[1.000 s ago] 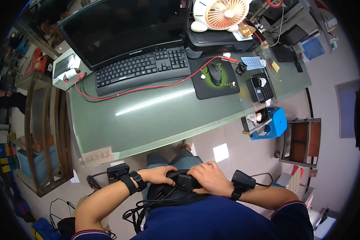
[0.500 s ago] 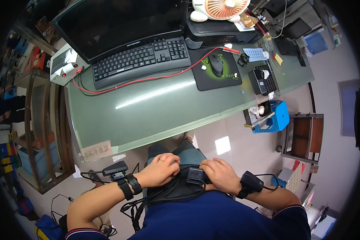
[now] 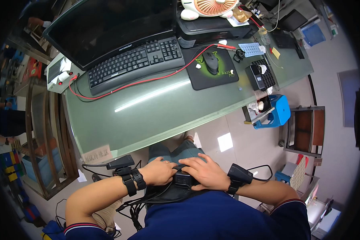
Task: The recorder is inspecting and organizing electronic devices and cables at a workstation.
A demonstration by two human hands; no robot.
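Note:
On my lap, against my dark blue shirt, lies a black pouch (image 3: 167, 194) with a small black box-shaped device (image 3: 183, 179) on it. My right hand (image 3: 207, 173) rests over the device's right side and top, fingers stretched and apart. Just left of the device, my left hand (image 3: 158, 172) has its fingers bent down at the pouch's upper edge; whatever they hold, if anything, is hidden. Black cables (image 3: 138, 206) run from the pouch down to the left. Each wrist wears a strapped black module, and the left also has a black watch band (image 3: 138, 179).
Ahead stands a green glass-topped desk (image 3: 148, 120) with a keyboard (image 3: 136, 64), monitor (image 3: 116, 28), mouse (image 3: 211, 63), printer (image 3: 216, 32) and fan (image 3: 210, 9). A red cable (image 3: 140, 83) crosses it. A blue stool (image 3: 279, 112) is at right, a metal-framed rack (image 3: 48, 152) at left.
My right hand has shifted left over the device, its fingers spreading. The device has moved slightly left too. My left fingers have straightened a little, and the view has shifted slightly.

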